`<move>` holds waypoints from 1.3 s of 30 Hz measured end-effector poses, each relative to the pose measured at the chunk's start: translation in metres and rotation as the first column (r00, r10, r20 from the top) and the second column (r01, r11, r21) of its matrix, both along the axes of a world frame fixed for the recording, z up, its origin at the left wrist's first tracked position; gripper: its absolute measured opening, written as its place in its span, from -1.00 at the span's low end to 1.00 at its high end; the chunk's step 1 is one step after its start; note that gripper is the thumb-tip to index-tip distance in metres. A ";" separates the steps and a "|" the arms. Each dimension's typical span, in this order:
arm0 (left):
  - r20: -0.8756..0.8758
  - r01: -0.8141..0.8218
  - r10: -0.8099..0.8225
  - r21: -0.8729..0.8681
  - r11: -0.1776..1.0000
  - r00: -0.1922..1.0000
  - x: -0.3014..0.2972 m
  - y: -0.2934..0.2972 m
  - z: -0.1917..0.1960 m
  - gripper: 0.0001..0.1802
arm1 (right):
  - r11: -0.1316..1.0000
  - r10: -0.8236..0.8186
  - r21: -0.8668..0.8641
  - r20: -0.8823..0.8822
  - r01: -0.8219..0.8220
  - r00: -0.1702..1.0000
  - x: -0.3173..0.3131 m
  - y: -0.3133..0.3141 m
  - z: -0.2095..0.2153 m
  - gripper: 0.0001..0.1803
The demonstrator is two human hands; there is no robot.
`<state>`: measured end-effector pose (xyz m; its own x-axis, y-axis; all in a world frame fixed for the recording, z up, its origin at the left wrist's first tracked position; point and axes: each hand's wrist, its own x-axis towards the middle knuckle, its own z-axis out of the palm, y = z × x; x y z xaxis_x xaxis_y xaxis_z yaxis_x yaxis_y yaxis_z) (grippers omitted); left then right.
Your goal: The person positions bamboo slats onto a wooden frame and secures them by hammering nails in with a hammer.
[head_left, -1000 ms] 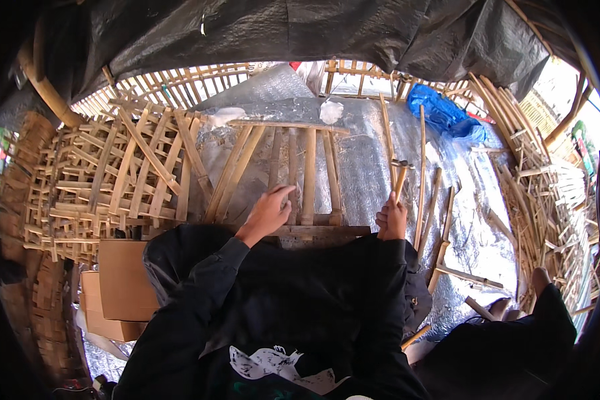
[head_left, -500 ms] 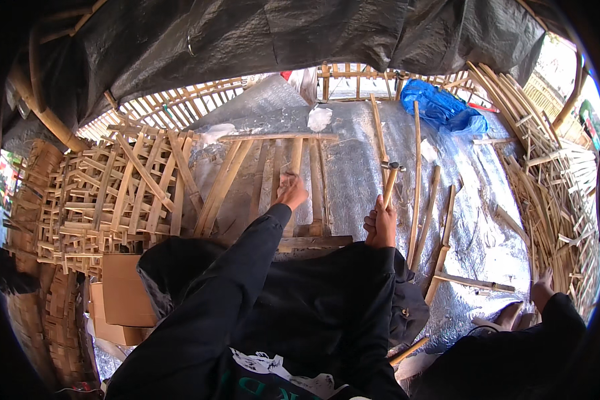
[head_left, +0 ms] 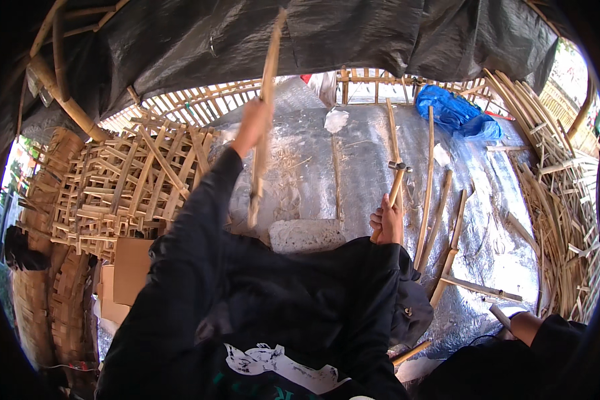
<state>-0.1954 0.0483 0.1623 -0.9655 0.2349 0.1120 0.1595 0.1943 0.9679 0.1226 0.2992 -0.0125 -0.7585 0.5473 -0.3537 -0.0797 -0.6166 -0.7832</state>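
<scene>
My left hand (head_left: 248,127) is raised at centre left, closed around a bamboo slat frame (head_left: 269,73). The frame stands nearly upright, turned edge-on and blurred, so most of its slats are hidden. Lower on the right, my right hand (head_left: 388,221) grips the wooden handle of a hammer (head_left: 398,180), its dark metal head pointing up. Between my hands and close to my lap, a pale rectangular block (head_left: 307,235) lies on the silvery sheet (head_left: 360,153).
Woven bamboo frames (head_left: 127,180) are piled at left beside a cardboard box (head_left: 132,267). Bamboo strips (head_left: 427,187) lie to the right, near a blue plastic bag (head_left: 453,110). More strips are heaped (head_left: 557,227) at far right. Another person's arm (head_left: 527,327) shows at lower right.
My left hand has lifted the bamboo slat frame off the sheet, up and to the left, tipping it edge-on. The pale block has come into view. My right hand still holds the hammer.
</scene>
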 end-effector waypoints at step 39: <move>0.423 -0.228 -0.720 0.905 0.358 0.550 0.012 -0.061 -0.271 -0.41 | 0.896 -0.181 0.435 0.180 0.087 0.967 0.034 0.021 -0.028 -0.58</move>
